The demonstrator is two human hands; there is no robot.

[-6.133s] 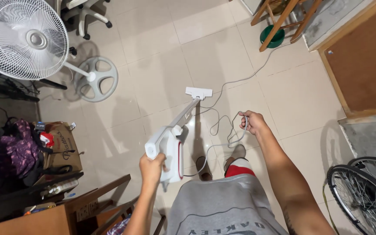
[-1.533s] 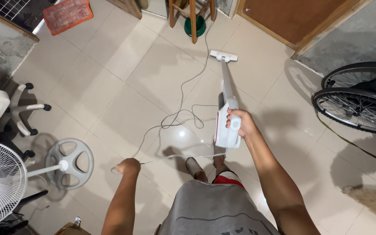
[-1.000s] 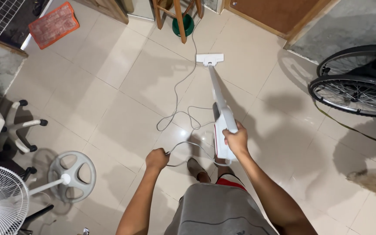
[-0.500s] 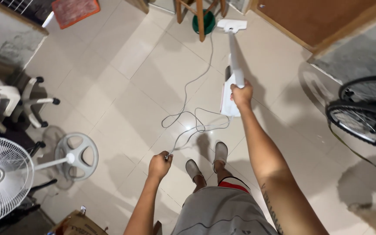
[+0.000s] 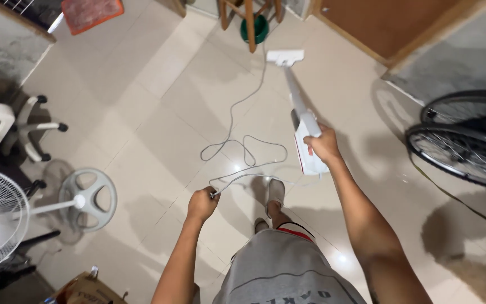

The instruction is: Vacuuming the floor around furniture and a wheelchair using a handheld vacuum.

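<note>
Overhead, slim white stick vacuum (image 5: 303,125), red trim, grey cord (image 5: 242,152)

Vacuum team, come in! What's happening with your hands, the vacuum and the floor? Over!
Right hand gripping white stick vacuum. Left hand pinching its cord. Cord loops on tile ahead; wooden stool beyond nozzle.

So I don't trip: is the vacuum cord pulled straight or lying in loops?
In loops: the cord curls loosely over the tiles between the left hand and the vacuum.
</note>
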